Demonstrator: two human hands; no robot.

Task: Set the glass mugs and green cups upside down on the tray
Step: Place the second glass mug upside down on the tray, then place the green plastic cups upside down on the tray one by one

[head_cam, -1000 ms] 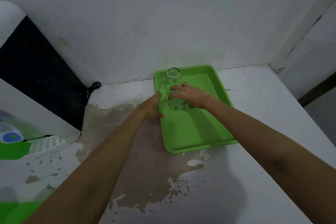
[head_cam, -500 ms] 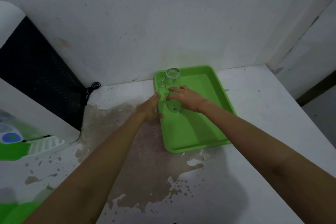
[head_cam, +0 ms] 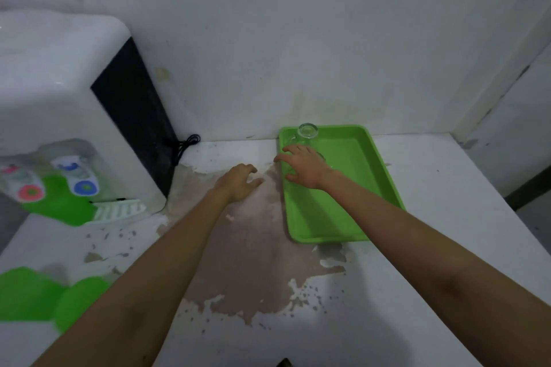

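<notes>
A green tray [head_cam: 357,188] lies on the white table against the wall. One glass mug [head_cam: 307,132] stands upside down in the tray's far left corner. A second glass mug [head_cam: 324,157] sits just in front of it, mostly hidden under my right hand [head_cam: 304,168], which hovers over it with fingers spread. My left hand [head_cam: 240,180] is open above the table, just left of the tray and apart from it. Two green cups [head_cam: 26,296] [head_cam: 82,296] show as blurred shapes at the lower left.
A white water dispenser [head_cam: 59,116] with a green front and a white drip grille [head_cam: 119,209] fills the left side. A black cable [head_cam: 186,143] lies by the wall. The tabletop [head_cam: 253,247] is worn brown and flaking. A wall corner rises on the right.
My left hand has come off the tray's left rim and moved left. My right hand has opened over the second mug. The view has swung left, showing the dispenser and green cups.
</notes>
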